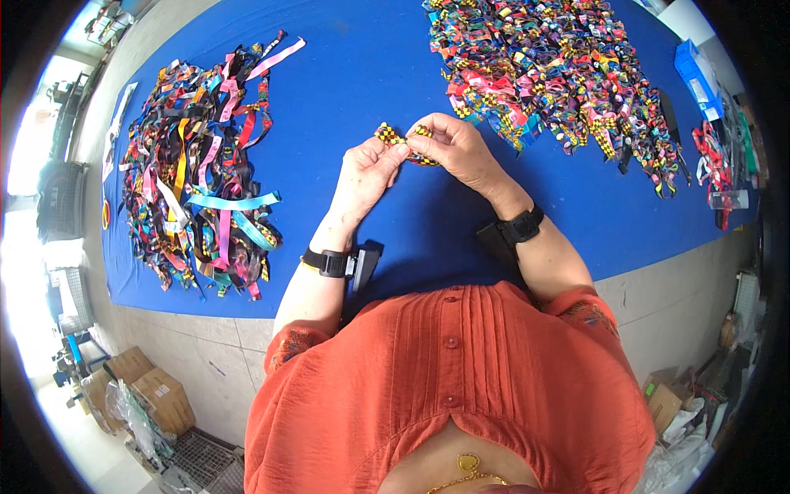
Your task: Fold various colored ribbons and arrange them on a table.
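Note:
Over the middle of the blue table, my left hand [370,173] and my right hand [461,152] meet at a strip of yellow-and-black checked ribbon [392,134]. Both hands pinch it between thumb and fingers. A loop of the ribbon curls out beneath my right hand, with a bit of red on it. Part of the strip is hidden behind my fingers. Each wrist wears a black strap with a dark device on it.
A heap of loose printed ribbons [197,165] lies at the left of the blue table [346,74]. Looped ribbons [559,74] spread in rows at the far right. A blue box [698,81] and red straps [714,160] sit at the right edge. Cardboard boxes [160,399] stand on the floor.

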Motion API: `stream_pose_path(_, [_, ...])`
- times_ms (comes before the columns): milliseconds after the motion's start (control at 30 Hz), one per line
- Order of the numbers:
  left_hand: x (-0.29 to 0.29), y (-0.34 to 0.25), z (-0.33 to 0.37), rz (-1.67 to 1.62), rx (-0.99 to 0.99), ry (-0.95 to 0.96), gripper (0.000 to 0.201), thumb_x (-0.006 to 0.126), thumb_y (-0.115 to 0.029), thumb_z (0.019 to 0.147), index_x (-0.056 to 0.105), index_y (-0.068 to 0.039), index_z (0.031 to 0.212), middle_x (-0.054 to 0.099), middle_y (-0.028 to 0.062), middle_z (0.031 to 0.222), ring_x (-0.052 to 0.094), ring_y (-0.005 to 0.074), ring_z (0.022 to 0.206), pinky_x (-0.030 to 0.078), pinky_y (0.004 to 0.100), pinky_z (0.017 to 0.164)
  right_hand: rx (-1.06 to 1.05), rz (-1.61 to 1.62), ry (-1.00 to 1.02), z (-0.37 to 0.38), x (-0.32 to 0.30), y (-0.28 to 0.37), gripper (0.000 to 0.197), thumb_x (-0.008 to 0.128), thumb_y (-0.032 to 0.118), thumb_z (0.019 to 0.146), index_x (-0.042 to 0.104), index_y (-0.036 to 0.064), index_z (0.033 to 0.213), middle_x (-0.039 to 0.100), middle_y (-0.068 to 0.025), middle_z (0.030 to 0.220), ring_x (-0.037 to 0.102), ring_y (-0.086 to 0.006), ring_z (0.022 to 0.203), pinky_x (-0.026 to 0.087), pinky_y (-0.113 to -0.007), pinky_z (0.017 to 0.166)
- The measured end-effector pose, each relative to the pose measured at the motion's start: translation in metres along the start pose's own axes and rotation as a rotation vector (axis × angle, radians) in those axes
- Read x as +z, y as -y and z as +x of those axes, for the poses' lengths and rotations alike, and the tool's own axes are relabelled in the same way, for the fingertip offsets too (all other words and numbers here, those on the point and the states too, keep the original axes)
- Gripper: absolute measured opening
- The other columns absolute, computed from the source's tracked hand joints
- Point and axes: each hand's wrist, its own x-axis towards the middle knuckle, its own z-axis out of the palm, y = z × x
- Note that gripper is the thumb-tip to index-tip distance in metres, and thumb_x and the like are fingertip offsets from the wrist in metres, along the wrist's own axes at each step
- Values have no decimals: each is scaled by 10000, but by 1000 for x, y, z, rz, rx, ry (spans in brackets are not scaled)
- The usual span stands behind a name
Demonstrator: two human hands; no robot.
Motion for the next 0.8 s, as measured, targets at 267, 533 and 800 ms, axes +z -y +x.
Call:
stream_pose_path(267, [3, -10, -2, 0, -61, 40, 325, 654, -249, 1005, 526, -131, 730, 539, -41, 598, 403, 36, 525, 291, 223, 491, -41, -147, -74, -1, 2, 0, 115, 658, 124, 985, 673, 23, 1037, 674, 17, 873, 612, -30, 789, 504, -207, 702])
stream_pose_path(533, [4, -12, -1, 1, -65, 58, 251, 647, -234, 1002, 624, -67, 816, 566, -28, 610, 455, 33, 544, 339, 216, 517, -96, -131, -179, 0, 2, -8, 147, 634, 163, 986, 661, 18, 988, 688, -32, 853, 638, -60, 755, 518, -223, 665])
stream_pose_path(800, [0, -7, 1, -13, -145, 84, 257, 609, -238, 1011, 681, -14, 907, 605, 12, 603, 477, 47, 494, 358, 215, 480, -66, -271, -294, 0, 8, -8, 160, 632, 170, 968, 647, 11, 983, 699, -67, 851, 663, -115, 760, 534, -292, 681])
